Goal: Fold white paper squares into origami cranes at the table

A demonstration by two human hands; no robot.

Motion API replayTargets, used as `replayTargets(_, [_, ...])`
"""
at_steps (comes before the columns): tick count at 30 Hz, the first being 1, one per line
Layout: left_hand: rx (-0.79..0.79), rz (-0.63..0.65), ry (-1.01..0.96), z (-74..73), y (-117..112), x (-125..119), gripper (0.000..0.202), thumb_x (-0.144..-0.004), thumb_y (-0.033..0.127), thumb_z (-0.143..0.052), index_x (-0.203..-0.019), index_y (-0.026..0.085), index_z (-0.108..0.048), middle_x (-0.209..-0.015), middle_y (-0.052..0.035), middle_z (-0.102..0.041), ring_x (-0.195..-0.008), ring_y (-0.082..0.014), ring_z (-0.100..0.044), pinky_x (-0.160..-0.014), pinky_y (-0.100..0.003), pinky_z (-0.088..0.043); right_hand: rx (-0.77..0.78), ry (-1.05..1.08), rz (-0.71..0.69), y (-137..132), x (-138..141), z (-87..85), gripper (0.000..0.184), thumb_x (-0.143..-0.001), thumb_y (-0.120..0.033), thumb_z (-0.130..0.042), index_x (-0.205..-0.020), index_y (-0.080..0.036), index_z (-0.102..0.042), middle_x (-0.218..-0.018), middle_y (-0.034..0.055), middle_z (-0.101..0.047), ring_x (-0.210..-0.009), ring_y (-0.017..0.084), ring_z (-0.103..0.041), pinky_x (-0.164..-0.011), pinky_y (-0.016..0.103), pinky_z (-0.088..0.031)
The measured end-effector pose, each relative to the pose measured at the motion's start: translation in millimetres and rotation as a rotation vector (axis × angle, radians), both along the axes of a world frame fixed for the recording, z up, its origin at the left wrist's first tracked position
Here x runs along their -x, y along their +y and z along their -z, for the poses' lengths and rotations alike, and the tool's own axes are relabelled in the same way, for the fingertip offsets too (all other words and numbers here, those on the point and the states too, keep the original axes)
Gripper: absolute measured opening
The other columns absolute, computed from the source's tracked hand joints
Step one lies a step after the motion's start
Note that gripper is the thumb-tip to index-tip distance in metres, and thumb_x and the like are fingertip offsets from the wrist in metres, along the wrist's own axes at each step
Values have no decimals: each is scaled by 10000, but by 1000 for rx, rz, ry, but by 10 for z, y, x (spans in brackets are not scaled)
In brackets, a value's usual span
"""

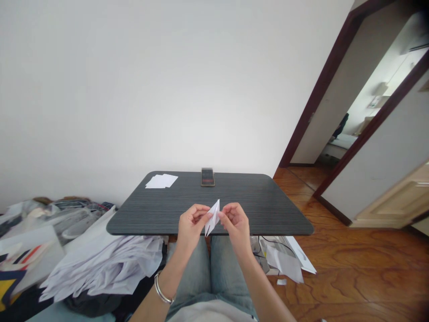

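Between my two hands, above the front edge of the dark table [241, 192], is a small piece of folded white paper [212, 218] with pointed ends. My left hand [194, 221] pinches its left side between thumb and fingers. On the other side, the thumb and curled fingers of my right hand [236, 219] close on the paper's right edge. One point of the paper stands up and the lower end is split into narrow tips. The fingers hide part of the folds.
White paper sheets [161, 181] lie at the table's back left. A phone [207, 177] leans on a stand at the back centre. Clothes [110, 264] are piled on the left. Papers [288, 264] and cables lie below the table's right side. A doorway stands at right.
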State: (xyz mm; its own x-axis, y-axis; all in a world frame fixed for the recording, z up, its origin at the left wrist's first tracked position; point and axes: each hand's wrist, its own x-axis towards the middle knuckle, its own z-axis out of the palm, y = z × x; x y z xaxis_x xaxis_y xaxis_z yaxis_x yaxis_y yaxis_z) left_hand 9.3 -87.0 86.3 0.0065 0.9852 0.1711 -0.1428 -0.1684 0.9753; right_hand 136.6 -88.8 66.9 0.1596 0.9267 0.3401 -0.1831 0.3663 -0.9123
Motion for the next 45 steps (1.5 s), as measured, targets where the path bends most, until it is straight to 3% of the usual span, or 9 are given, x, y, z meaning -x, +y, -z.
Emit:
replayTargets(8, [-28, -59, 28, -26, -21, -28, 196, -664, 279, -677, -787, 158, -585, -626, -3, -680, -532, -132, -603, -509, -207, -448, -21, -251, -75, 49, -71, 38, 193, -738, -355, -625, -650, -184, -614, -651, 5, -538, -604, 135, -466, -566, 250, -379])
replayTargets(14, [-6, -67, 18, -49, -32, -43, 221, -653, 266, -681, -814, 154, -579, -599, 12, -666, -511, -119, -586, -493, -197, -440, 23, -227, -116, 54, -77, 20, 200, -741, -345, -626, -631, -179, -605, -617, -21, -480, -554, 110, -402, -522, 229, -319])
replayTargets(33, [41, -31, -110, -52, -38, -81, 295, -625, 283, -715, -840, 140, -573, -575, 20, -650, -479, -99, -558, -466, -187, -451, 11, -193, -172, 76, -88, -15, 231, -718, -350, -640, -607, -170, -545, -626, -22, -462, -564, 107, -409, -534, 229, -328])
replayTargets(40, [21, -29, -69, -52, -24, -64, 276, -645, 276, -700, -848, 142, -570, -579, 20, -648, -482, -97, -555, -461, -178, -446, 11, -219, -204, 75, -117, -31, 241, -750, -357, -610, -612, -165, -562, -618, -30, -439, -502, 83, -346, -460, 215, -269])
replayTargets(45, [-56, -88, 100, -37, -39, -77, 205, -687, 261, -662, -839, 145, -588, -617, -3, -665, -532, -114, -580, -491, -184, -454, 34, -177, -170, 75, -90, -37, 254, -751, -384, -602, -629, -169, -545, -551, -44, -453, -498, 91, -381, -492, 218, -304])
